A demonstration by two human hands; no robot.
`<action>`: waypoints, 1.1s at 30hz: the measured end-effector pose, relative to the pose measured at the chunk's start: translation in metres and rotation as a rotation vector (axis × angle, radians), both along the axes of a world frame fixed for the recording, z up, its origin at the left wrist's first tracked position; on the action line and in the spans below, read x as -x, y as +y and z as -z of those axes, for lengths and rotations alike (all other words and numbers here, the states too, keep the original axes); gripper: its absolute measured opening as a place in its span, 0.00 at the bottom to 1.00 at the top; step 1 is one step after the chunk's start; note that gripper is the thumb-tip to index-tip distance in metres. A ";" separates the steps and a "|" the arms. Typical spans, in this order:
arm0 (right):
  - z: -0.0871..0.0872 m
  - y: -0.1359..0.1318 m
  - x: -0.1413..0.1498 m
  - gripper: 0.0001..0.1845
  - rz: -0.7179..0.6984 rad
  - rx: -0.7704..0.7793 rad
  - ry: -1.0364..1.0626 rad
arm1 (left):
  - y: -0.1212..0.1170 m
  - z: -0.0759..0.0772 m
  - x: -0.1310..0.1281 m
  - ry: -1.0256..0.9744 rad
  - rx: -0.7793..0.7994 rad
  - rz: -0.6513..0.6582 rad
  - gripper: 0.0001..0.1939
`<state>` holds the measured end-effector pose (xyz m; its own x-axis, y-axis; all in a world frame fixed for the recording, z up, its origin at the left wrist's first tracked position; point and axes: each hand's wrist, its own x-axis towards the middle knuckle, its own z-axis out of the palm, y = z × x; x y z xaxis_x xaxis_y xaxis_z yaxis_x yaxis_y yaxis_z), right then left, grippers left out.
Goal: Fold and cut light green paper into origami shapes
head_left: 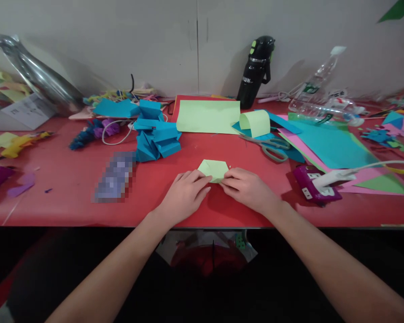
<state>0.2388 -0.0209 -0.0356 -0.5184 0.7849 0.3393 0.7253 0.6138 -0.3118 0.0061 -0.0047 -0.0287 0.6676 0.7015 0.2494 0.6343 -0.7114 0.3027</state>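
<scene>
Bare forearms (pixel 121 264) cross the table's front edge, bringing both hands to one small folded green paper (pixel 214 169).
Lying on the red table (pixel 77 170) between the hands, it seems braced from both sides to keep its folds flat: the left hand (pixel 186 193) presses fingertips on its near left part, though whether the thumb pinches too I cannot tell; the right hand (pixel 251 186) grasps its near right corner. Scissors (pixel 261 142) and a curled green strip (pixel 261 123) lie beyond, likely leaving elbow room.
</scene>
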 end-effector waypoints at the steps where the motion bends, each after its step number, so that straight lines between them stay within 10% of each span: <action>1: 0.000 0.000 0.000 0.19 0.005 -0.010 0.008 | 0.002 0.000 -0.001 -0.001 -0.009 -0.001 0.15; 19: -0.001 0.003 -0.006 0.13 0.062 0.061 0.280 | 0.017 -0.001 -0.012 0.001 -0.165 -0.016 0.14; 28: -0.038 -0.009 0.014 0.13 0.226 0.082 0.706 | 0.001 -0.042 -0.015 -0.485 0.331 -0.059 0.11; 33: -0.037 0.013 -0.032 0.13 0.420 -0.094 0.507 | 0.009 -0.040 -0.011 -0.748 0.697 -0.182 0.13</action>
